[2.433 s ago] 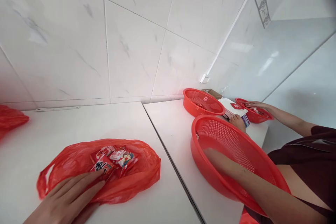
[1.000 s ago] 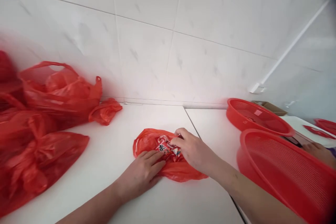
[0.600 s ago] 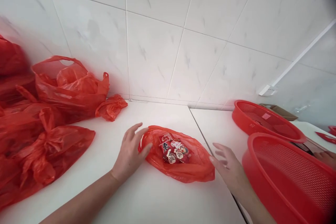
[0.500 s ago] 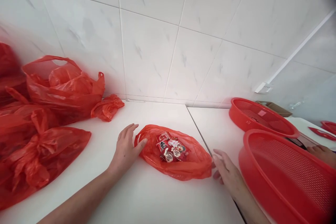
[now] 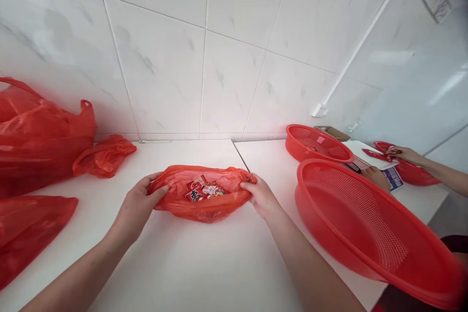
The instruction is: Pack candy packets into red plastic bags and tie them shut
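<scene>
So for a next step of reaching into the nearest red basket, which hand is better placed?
Right, I'd judge. The right hand pinches the end of the red bag closer to the nearest red basket; the left hand grips the opposite end, so would likely have to reach across.

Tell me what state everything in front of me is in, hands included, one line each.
Red bag: mouth open, held at both ends.
Packets: loose inside it, printed faces showing.
Left hand: closed on its left end.
Right hand: closed on its right end.
Small bag: crumpled.
Handled bag: bulging, loop up.
Near basket: mouth open.
Far basket: mouth open, contents too small to identify.
</scene>
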`<action>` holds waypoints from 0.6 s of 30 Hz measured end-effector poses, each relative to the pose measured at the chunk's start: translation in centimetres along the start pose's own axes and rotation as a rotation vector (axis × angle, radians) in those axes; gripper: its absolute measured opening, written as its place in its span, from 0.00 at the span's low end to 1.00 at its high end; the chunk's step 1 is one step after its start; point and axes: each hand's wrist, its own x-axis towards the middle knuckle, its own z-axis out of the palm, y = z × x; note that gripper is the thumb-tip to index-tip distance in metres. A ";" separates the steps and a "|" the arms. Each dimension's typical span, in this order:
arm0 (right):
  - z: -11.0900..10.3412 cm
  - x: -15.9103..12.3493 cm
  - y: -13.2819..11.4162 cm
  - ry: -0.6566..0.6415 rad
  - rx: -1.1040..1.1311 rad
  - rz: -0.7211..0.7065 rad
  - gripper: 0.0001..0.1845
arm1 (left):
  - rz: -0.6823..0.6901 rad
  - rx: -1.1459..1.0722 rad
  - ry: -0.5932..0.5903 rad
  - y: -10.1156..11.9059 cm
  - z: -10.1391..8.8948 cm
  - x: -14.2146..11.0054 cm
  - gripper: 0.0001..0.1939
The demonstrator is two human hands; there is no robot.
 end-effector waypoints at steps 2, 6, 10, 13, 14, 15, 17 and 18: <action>0.4 1.4 -1.4 0.014 0.069 -0.044 0.15 | 0.000 -0.153 -0.006 1.2 -0.3 0.7 0.26; 1.1 2.8 -5.4 -0.005 0.174 -0.157 0.15 | 0.154 -0.289 0.037 4.8 -0.7 1.6 0.23; 0.7 2.9 -8.3 0.003 0.243 -0.249 0.15 | 0.338 -0.067 0.103 8.0 -1.0 1.3 0.21; -0.4 2.9 -8.4 0.043 0.246 -0.265 0.16 | 0.382 0.356 0.172 8.4 -1.4 1.0 0.19; -0.7 3.0 -8.0 0.050 0.230 -0.263 0.16 | 0.382 0.479 0.168 8.3 -1.5 1.0 0.17; -1.0 3.0 -7.5 0.055 0.206 -0.256 0.16 | 0.381 0.571 0.155 8.0 -1.6 1.0 0.16; -1.2 3.2 -6.2 0.075 0.132 -0.231 0.16 | 0.389 0.680 0.133 7.4 -1.8 1.0 0.15; -1.2 3.2 -5.5 0.091 0.081 -0.214 0.17 | 0.400 0.718 0.133 7.1 -1.9 1.0 0.15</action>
